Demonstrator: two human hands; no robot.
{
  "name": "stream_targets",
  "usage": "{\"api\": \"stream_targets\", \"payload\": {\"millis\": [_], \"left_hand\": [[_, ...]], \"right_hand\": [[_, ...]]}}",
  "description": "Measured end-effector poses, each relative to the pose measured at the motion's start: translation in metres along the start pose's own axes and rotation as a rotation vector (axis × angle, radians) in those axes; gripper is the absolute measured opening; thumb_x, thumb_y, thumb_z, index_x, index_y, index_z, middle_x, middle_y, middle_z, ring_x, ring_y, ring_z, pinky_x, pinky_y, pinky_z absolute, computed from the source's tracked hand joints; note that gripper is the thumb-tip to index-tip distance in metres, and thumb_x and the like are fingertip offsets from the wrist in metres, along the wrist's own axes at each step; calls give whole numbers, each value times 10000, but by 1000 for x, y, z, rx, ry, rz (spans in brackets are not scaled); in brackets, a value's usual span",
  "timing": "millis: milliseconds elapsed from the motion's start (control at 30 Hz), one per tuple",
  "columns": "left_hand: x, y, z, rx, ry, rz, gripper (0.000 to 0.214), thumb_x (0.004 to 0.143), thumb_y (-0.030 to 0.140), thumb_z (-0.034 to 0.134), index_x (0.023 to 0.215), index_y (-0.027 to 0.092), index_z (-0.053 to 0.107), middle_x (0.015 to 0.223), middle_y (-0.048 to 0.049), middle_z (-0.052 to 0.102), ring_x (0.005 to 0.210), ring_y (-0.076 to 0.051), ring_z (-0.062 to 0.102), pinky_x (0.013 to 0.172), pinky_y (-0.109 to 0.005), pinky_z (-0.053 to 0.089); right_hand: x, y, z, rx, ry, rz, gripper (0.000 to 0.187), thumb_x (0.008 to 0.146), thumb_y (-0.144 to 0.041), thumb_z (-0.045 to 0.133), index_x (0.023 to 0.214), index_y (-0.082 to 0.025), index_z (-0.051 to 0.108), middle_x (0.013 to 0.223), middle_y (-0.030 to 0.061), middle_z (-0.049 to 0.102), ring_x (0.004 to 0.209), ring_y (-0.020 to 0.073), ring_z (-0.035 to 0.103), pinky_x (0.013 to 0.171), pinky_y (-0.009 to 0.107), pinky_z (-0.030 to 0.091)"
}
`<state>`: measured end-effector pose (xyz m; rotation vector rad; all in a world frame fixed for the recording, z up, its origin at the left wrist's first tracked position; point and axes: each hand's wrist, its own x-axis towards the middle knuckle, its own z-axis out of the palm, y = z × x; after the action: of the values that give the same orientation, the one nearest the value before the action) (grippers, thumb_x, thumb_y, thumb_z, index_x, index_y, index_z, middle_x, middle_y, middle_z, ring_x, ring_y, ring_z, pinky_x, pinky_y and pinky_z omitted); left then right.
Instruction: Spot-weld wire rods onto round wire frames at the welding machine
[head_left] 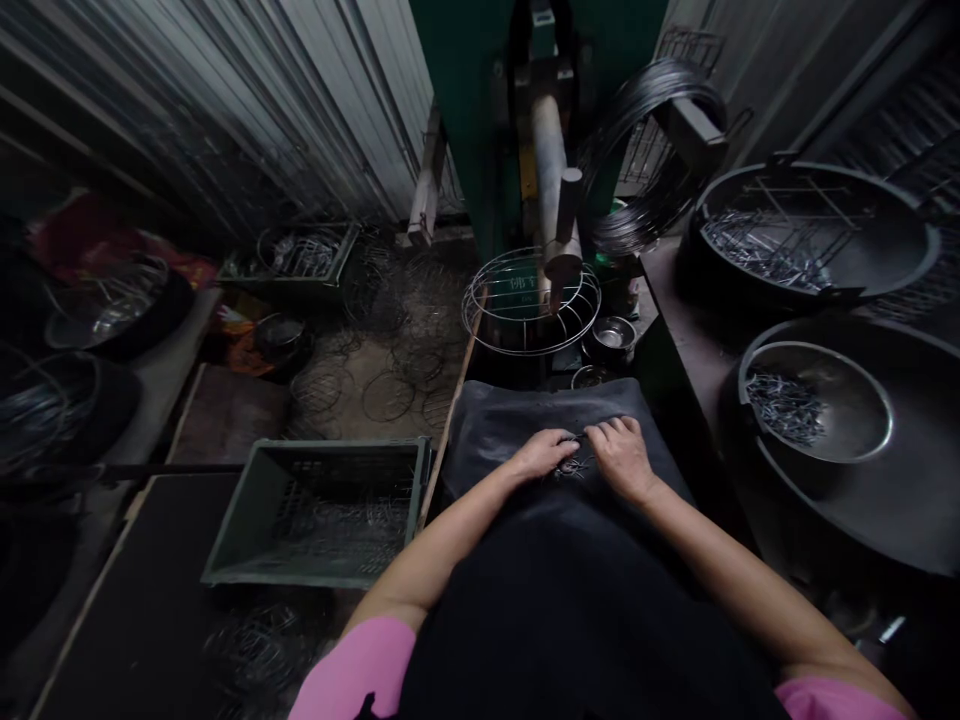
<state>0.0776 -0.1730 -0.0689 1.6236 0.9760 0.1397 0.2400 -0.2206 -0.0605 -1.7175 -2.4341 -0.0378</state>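
Observation:
Both hands meet over a dark apron point(510, 420) spread across the lap. My left hand point(546, 453) is closed, thumb and fingers pinching one end of a thin dark wire piece point(574, 437). My right hand point(621, 455) has its fingers curled and pinched at the other end, close to the left fingertips. Just below the fingers, a small heap of short wire pieces point(571, 468) lies on the apron. Ahead of the hands, a round wire frame point(480, 335) sits at the head of a green machine point(465, 120).
Wire coils point(622, 235) hang right of the machine. On the right stand a large dark pan point(922, 250) and a metal bowl point(862, 440) with small metal pieces. A green crate point(255, 520) stands left, with several wire rings point(390, 397) on the floor beyond.

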Motion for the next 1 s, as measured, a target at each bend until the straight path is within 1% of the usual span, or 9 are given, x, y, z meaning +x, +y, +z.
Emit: {"api": "stream_targets", "payload": {"millis": [133,233,433,533,633,733,833,900,1000], "left_hand": [[-4,-4,4,112,73,4,269,850,291,414,812,130,626,761,-30,633,726,-146,552,682,-233,404],[-7,-4,7,282,81,2,273,882,279,380,842,155,621,819,-34,644,773,-149,565,705,-233,399],[-12,1,9,777,114,97,319,921,356,322,944,202,600,909,-61,607,820,-170,546,695,-261,384],[-11,2,8,959,92,204,301,921,323,322,974,205,594,907,-73,587,838,-186,522,688,-284,368],[-11,3,3,1049,113,271,284,912,280,336,1026,202,584,910,-87,576,842,-201,503,684,-304,353],[-13,3,-3,1052,159,278,302,905,259,341,1089,203,573,922,-98,578,852,-209,500,695,-316,347],[-13,2,-4,974,170,268,320,898,251,356,1128,198,571,925,-109,594,863,-216,515,724,-330,357],[-11,1,-1,831,176,265,327,892,269,384,1150,194,570,950,-111,609,882,-214,533,757,-333,378],[-9,0,3,435,211,257,370,855,304,475,1195,178,547,1015,-95,625,921,-188,561,816,-303,412]], "right_hand": [[-3,-3,7,70,-11,8,204,864,-132,450,876,-139,653,739,84,655,739,202,494,781,337,270],[-6,-5,11,181,-79,68,219,881,-176,444,909,-135,657,790,93,677,770,209,538,781,338,297],[5,17,5,679,-436,212,237,858,-267,468,965,-188,664,985,70,690,914,202,602,783,287,394],[15,26,-4,826,-539,263,150,772,-238,554,836,-168,670,871,50,696,831,191,611,734,266,416],[21,24,-11,990,-629,407,82,722,-237,589,722,-159,614,629,-2,632,616,143,566,578,240,406],[21,17,-12,1250,-680,579,76,739,-247,554,747,-172,555,528,-47,555,467,92,485,448,203,350],[17,13,-9,1424,-646,656,93,722,-254,569,736,-173,526,613,-36,592,438,65,463,391,183,320],[13,14,-7,1462,-622,669,119,711,-270,586,725,-167,528,650,-26,602,442,58,466,382,177,327],[5,16,-4,1467,-604,678,140,707,-284,595,740,-160,541,644,-26,593,446,53,466,385,169,335]]}}
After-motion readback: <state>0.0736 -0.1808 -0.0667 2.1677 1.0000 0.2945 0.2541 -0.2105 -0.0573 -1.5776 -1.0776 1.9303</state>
